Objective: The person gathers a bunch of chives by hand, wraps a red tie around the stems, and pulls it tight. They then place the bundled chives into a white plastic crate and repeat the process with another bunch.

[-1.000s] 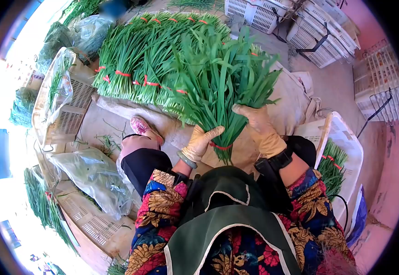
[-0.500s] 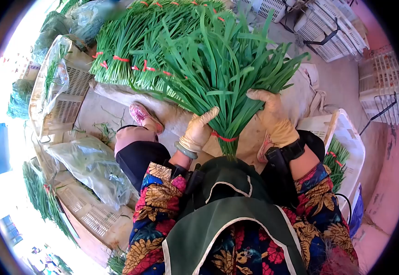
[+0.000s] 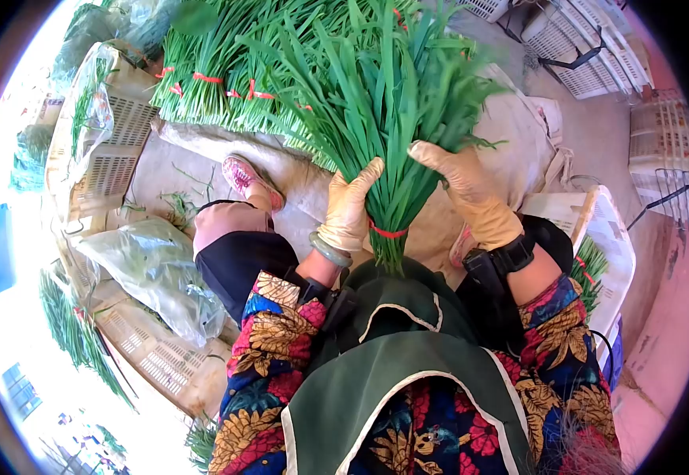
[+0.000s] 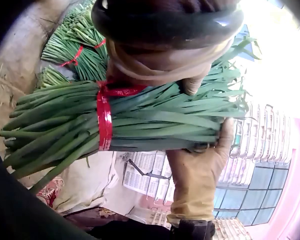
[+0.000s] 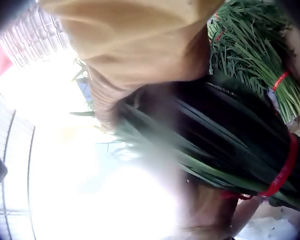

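Note:
A bundle of long green leaves, tied near its cut ends with a red band, stands upright above the lap in the head view. My gloved left hand grips its left side just above the band, thumb across the leaves. On the right side my gloved right hand holds the leaves, thumb extended over them. The left wrist view shows the band wrapped round the stalks and the right hand under the leaves. In the right wrist view the leaves pass beneath the right hand.
Rows of red-tied green bundles lie on a pale cloth ahead. A crate and a plastic bag are at the left. A white crate with greens stands at the right, more crates at the back right.
The bundle, tilted toward the right half a second ago, is more upright and its leaf tops are drawn closer together. The right hand's thumb has moved inward, and the view has shifted slightly downward.

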Action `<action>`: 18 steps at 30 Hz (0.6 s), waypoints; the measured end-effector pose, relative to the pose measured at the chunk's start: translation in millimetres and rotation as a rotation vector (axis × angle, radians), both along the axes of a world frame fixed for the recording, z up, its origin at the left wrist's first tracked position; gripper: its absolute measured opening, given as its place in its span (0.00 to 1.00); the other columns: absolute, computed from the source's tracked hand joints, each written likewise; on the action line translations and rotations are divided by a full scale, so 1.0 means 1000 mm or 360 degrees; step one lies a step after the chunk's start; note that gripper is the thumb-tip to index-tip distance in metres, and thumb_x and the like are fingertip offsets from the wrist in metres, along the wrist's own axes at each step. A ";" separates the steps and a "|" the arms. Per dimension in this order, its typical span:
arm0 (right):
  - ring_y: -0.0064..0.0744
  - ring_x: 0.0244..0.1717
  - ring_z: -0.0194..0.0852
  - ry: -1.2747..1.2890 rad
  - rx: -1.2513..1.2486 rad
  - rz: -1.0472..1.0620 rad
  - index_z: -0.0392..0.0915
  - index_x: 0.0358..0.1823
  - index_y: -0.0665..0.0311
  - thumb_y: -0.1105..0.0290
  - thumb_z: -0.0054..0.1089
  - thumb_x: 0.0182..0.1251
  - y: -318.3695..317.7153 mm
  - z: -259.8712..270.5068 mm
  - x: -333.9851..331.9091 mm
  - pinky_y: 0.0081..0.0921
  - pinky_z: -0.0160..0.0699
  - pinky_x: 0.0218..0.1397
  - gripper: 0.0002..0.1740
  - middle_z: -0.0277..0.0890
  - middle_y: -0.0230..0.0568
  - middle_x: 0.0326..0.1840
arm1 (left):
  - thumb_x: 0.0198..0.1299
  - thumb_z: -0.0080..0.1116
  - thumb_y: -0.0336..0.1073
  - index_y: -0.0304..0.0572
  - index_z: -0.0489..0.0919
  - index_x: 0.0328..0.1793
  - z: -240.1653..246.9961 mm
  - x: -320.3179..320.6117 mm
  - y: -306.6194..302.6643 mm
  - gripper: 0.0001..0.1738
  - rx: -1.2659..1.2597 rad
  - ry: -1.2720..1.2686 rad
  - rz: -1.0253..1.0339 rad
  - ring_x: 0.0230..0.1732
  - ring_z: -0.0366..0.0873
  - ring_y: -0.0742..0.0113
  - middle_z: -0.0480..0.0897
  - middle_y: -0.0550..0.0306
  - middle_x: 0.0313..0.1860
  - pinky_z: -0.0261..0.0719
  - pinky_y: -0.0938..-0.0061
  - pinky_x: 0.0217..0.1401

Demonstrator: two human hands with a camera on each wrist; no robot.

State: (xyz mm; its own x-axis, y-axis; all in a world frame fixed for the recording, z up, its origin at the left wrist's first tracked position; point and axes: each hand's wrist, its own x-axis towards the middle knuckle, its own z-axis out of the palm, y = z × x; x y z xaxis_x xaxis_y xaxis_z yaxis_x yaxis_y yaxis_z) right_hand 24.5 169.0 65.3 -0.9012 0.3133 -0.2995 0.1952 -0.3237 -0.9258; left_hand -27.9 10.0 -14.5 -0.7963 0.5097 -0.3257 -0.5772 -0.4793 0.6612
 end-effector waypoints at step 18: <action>0.41 0.59 0.73 0.0391 0.1906 0.0468 0.73 0.61 0.60 0.71 0.57 0.64 0.084 -0.050 0.026 0.34 0.74 0.60 0.23 0.76 0.41 0.57 | 0.50 0.74 0.44 0.38 0.46 0.81 0.020 -0.042 -0.023 0.59 0.0131 0.0540 -0.0325 0.75 0.59 0.57 0.59 0.50 0.75 0.60 0.64 0.74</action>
State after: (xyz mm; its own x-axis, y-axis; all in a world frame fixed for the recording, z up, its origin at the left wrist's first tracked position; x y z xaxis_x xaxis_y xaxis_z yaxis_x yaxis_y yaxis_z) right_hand 50.2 253.5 15.7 -0.9745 0.0499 0.2189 -0.1021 0.7699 -0.6299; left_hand -69.9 -13.1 5.3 -0.7312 0.6821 -0.0132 -0.4218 -0.4367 0.7946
